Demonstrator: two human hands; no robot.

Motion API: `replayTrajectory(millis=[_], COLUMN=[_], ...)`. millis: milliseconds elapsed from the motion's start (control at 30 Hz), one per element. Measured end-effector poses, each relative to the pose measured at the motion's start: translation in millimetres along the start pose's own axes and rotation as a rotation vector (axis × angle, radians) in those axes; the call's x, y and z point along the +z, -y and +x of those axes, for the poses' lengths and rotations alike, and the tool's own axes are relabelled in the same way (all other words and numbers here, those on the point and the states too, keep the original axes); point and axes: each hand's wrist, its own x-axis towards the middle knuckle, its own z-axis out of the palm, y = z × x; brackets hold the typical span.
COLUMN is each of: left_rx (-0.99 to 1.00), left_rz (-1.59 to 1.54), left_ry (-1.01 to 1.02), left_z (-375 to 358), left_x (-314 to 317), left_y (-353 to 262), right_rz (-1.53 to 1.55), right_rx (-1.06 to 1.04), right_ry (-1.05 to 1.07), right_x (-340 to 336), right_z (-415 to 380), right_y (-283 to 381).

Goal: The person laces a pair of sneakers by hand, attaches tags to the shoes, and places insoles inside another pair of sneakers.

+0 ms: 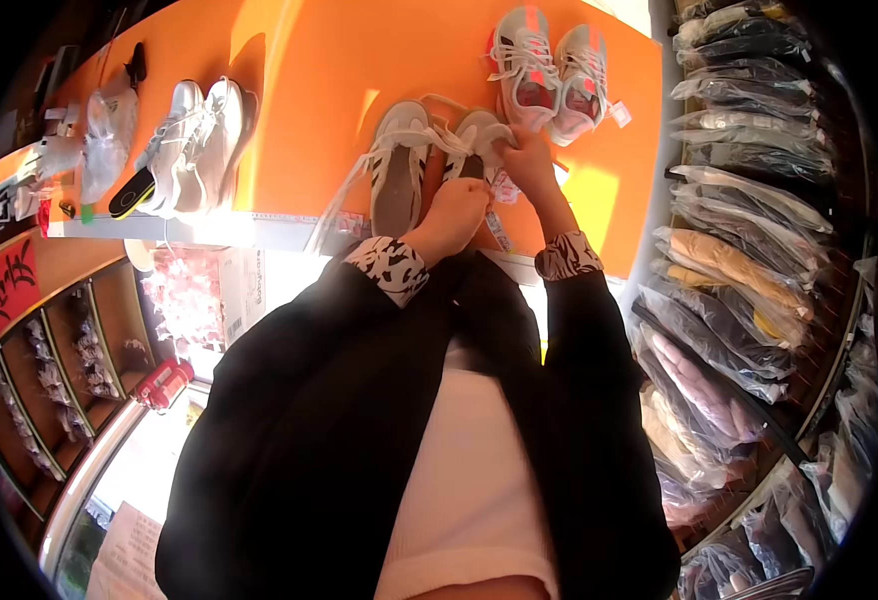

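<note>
Both hands at grey sneaker pair [429, 165] on orange desk [329, 80]. Left hand [456, 215] grip closed on shoe heel; right hand [529, 160] grip pinching laces [437, 135].

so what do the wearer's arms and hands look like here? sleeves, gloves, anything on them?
Both hands are bare: no gloves, and no rings or watch that I can make out. The left hand and right hand come out of loose black sleeves, each ending in a white cuff with a black blotchy pattern.
</note>
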Motion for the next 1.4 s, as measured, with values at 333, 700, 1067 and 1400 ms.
replayTrajectory(millis=[333, 700, 1067, 1400], left_rx=[-0.298, -0.177, -0.133, 0.132], left_rz=[-1.585, -1.625, -1.403, -0.932], left_ry=[-0.157, 0.285, 0.114, -0.155], left_z=[40, 34, 4, -30], left_x=[16, 6, 5, -15], left_y=[23, 65, 40, 25], right_rz=[0.214, -0.008, -0.124, -0.782], right_rx=[0.165, 0.071, -0.424, -0.322], right_ry=[0.096, -0.034, -0.011, 0.502], right_x=[-11, -3, -14, 6], right_z=[-11, -8, -21, 1], right_y=[13, 1, 30, 57])
